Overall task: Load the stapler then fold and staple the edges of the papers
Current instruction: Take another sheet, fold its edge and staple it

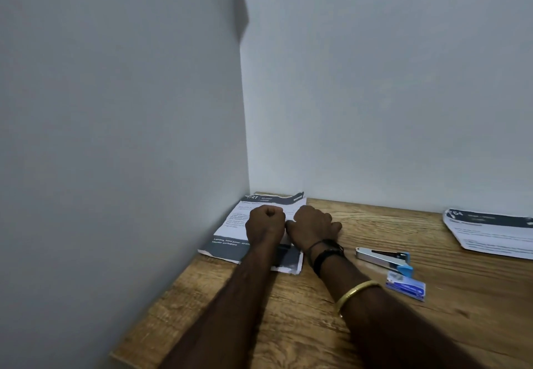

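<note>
A stack of printed papers (pixel 230 224) with dark bands lies in the table's far left corner against the walls. My left hand (pixel 265 221) is closed in a fist and presses down on the middle of this stack. My right hand (pixel 313 226) rests with curled fingers on the stack's right edge, next to the left fist. A silver stapler (pixel 380 256) with blue ends lies on the table to the right of my right wrist, apart from both hands. A small blue staple box (pixel 406 285) lies just in front of the stapler.
A second stack of printed papers (pixel 490 233) lies at the far right against the back wall. The wooden table (pixel 317 325) meets white walls at the left and at the back. My right wrist wears a dark band and a gold bangle.
</note>
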